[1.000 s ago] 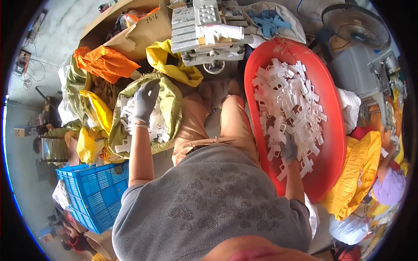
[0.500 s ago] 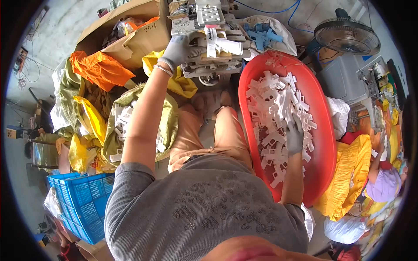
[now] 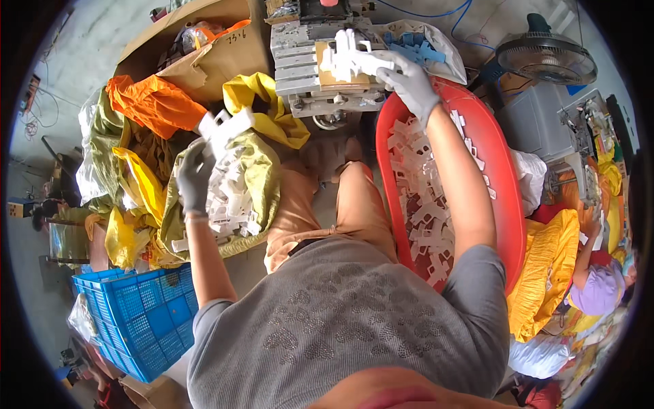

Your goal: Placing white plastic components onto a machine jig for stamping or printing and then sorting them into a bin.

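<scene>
Gloved hands shuttling white plastic parts at a small press

Right hand [image 3: 409, 82] is gripping a white piece [image 3: 347, 58] on the grey machine [image 3: 306, 61], upper centre; left hand [image 3: 194, 180] is clutching another piece [image 3: 225, 126] above the open sack [image 3: 262, 177], centre left.

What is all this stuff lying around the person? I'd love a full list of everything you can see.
white plastic parts: too many to count, white, piled in the red tub
red tub: one, red, at the person's right
small machine: one, grey, ahead at the top
olive sack: one, olive green, at the person's left, holding more white pieces
white piece: one, white, held above the sack
yellow bags: several, yellow, around the sack
orange bag: one, orange, upper left
cardboard box: one, brown, top left
blue crate: one, blue, lower left
fan: one, dark, top right
another person: one, purple top, far right
left hand: grey glove, gripping the white piece
right hand: grey glove, holding white parts at the machine
</scene>
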